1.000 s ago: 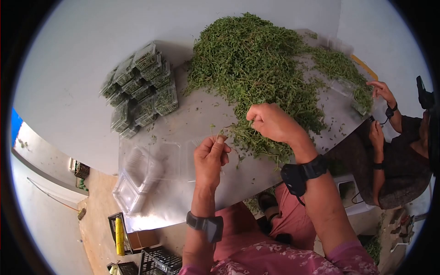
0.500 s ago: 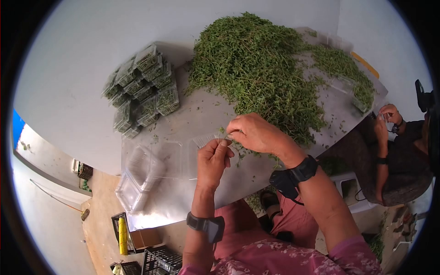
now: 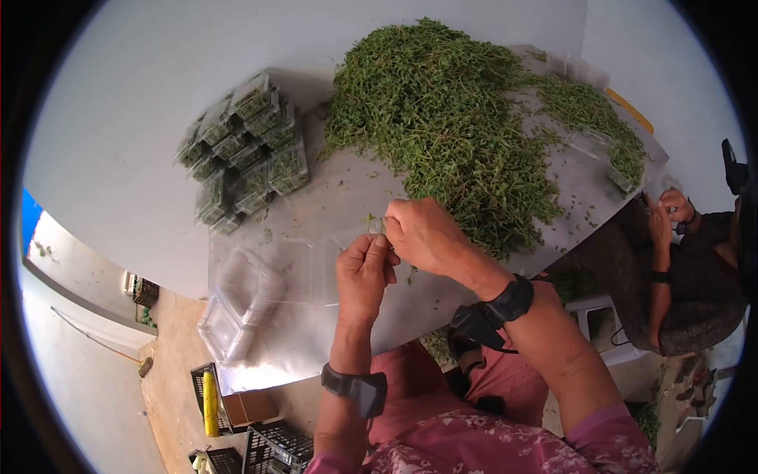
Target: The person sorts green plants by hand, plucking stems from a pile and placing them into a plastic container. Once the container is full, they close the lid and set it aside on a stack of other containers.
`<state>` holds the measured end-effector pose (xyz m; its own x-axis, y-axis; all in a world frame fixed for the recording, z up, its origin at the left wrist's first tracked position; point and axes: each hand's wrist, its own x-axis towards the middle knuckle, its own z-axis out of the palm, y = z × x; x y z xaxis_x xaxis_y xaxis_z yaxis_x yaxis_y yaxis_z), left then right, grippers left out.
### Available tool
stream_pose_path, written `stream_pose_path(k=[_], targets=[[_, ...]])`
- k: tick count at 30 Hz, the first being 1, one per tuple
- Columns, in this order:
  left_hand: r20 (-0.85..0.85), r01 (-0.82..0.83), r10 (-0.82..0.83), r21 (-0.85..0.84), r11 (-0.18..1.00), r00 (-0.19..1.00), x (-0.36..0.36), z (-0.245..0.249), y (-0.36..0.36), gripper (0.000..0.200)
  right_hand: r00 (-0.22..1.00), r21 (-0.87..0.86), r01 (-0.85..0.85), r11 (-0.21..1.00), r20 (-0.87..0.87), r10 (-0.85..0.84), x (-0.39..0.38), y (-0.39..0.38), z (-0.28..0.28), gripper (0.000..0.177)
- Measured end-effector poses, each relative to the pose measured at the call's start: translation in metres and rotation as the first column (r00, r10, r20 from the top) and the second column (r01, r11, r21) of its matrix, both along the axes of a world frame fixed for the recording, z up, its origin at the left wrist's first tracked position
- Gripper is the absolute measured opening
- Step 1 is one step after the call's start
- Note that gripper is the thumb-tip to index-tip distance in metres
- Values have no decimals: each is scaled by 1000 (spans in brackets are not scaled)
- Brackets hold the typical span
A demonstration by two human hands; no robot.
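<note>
My left hand (image 3: 363, 272) is closed in a pinch on a thin green herb sprig (image 3: 370, 219), whose leafy tip pokes up above the thumb. Right against it, my right hand (image 3: 429, 237) is closed too, fingertips meeting the left ones at the sprig; its grip is partly hidden. Below the hands, an open clear plastic clamshell box (image 3: 294, 272) lies on the metal table (image 3: 347, 186). Beyond them rises a large heap of green herbs (image 3: 442, 103).
Filled clamshell boxes (image 3: 251, 150) are stacked at the back left. More empty plastic boxes (image 3: 229, 324) sit at the table's left corner. At right another person (image 3: 679, 276) sits with both hands together, near a smaller herb pile (image 3: 588, 110). Black crates (image 3: 276, 450) stand on the floor.
My right hand has turned and drawn in slightly left against my left hand, its fingers more curled. Less greenery shows hanging below the hands. The other person's hands have shifted a little.
</note>
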<state>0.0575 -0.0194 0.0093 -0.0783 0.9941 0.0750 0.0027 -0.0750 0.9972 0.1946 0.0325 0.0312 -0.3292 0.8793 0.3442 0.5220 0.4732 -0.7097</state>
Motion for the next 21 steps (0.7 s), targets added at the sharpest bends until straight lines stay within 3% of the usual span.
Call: stream_pose_path(k=[7,16,19,21], targets=[[-42,-20,21,20,1000,999,-19,11,-13,22,979,-125,-56,991,-204,30,-20,-8,-2,21],[-259,-44,63,78,996,964,-32,20,-29,22,925,-267,-192,944,-372,82,-36,-8,-17,23],[-269,92,-57,119,989,961,-29,29,-49,22,925,-324,-27,946,-367,-100,-34,14,-25,23],[-277,36,3,135,990,961,-28,37,-55,23,839,-430,-143,891,-530,-121,-24,13,-15,22]])
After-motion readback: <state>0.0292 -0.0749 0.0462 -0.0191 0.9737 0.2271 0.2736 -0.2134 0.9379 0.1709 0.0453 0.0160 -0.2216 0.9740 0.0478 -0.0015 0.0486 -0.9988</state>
